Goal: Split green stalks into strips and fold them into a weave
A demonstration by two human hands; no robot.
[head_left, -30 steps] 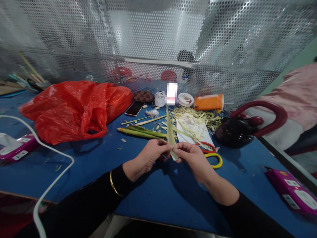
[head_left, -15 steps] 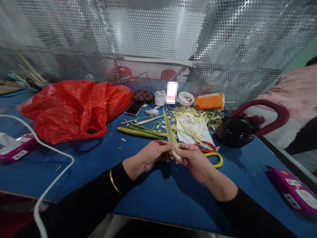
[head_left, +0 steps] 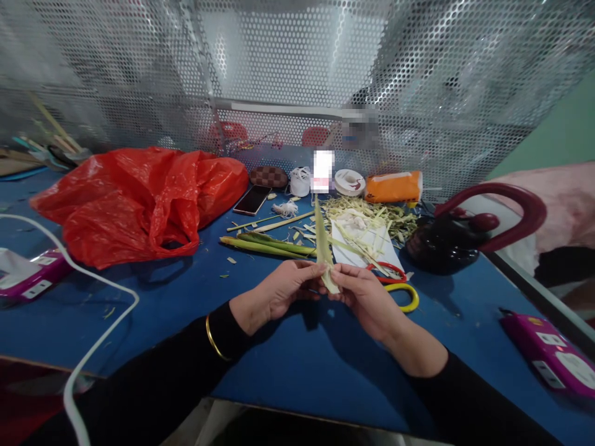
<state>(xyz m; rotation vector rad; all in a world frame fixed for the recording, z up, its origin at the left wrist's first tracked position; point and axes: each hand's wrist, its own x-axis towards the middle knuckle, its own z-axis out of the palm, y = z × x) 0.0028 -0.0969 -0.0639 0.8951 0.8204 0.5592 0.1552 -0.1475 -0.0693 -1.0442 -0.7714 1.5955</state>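
The left hand (head_left: pixel 290 285) and right hand (head_left: pixel 365 291) both pinch the leaf (head_left: pixel 322 238) near its low end, its tip toward twelve o'clock above the surface (head_left: pixel 288 378), and it might rip if they tug too hard.

Fingers of the left hand (head_left: pixel 286 288) and right hand (head_left: pixel 372 297) cover part of a pale leaf strip (head_left: pixel 323 241) near its lower end, while the right hand also masks part of the scissors' (head_left: pixel 403 287) yellow handle. A red bag (head_left: pixel 134 210) conceals whatever lies inside. A pixelated block obscures an object at the table's back, and shapes behind the perforated screen (head_left: pixel 297 68) blur. At right, a person in pink (head_left: pixel 562 192) and a purple power strip (head_left: pixel 548 353) are cropped; the left edge clips a white cable (head_left: pixel 106 282).
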